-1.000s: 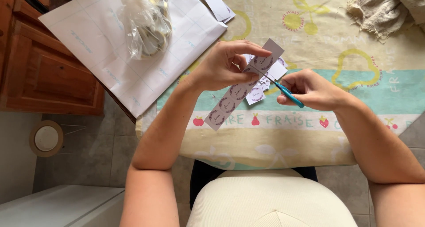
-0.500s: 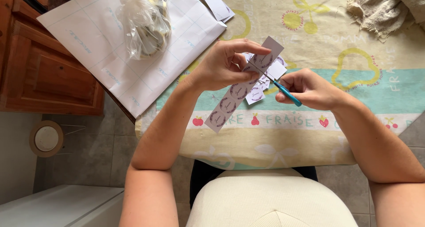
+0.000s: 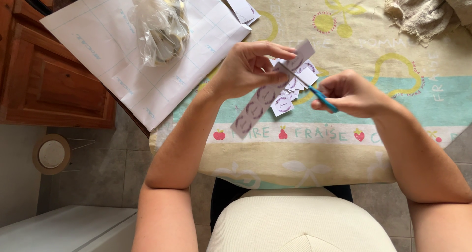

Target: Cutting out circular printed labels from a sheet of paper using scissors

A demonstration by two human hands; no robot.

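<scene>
A: Why is the paper strip (image 3: 260,100) held up off the table like that?

B: So both sides are free for the scissors (image 3: 314,92). The left hand (image 3: 246,67) pinches its upper part between thumb and fingers, and the rest hangs down toward the near left, above the tablecloth (image 3: 393,134).

A: And the right hand (image 3: 351,92)?

B: Curled shut around the blue scissor handles; the blades meet the strip near its top, just beside the left thumb.

A: The small squares below?

B: The cut labels (image 3: 290,94) lie in a loose pile on the cloth right under the hands, where they would drop. Far left, a clear plastic bag (image 3: 160,26) sits on a large white sheet (image 3: 108,50), well apart from the cutting
</scene>
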